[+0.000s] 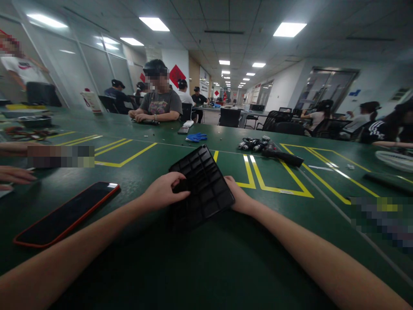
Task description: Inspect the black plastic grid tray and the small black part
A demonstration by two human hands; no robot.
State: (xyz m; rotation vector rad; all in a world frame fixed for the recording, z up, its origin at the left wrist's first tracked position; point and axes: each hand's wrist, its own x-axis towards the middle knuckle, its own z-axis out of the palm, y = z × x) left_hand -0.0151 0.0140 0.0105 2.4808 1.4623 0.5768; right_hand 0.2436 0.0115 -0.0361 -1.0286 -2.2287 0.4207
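Note:
A black tray (pixel 206 183) divided into several small compartments is held tilted above the green table. Its right edge is gripped by my right hand (pixel 237 196), whose fingers are mostly hidden behind it. Over the tray's left part, my left hand (pixel 166 189) is closed, thumb and index finger bent toward each other at the compartments. Something dark shows between those fingers, but it blends with the black tray and I cannot make out what it is.
A phone with an orange-red edge (pixel 69 213) lies on the left. Ahead are a blue glove (pixel 196 137), black cylindrical parts (pixel 253 144) and a black tube (pixel 284 157). Yellow tape marks the green table (pixel 200 275). Another person's hand (pixel 14 176) reaches in at left; a person (pixel 161 103) sits opposite.

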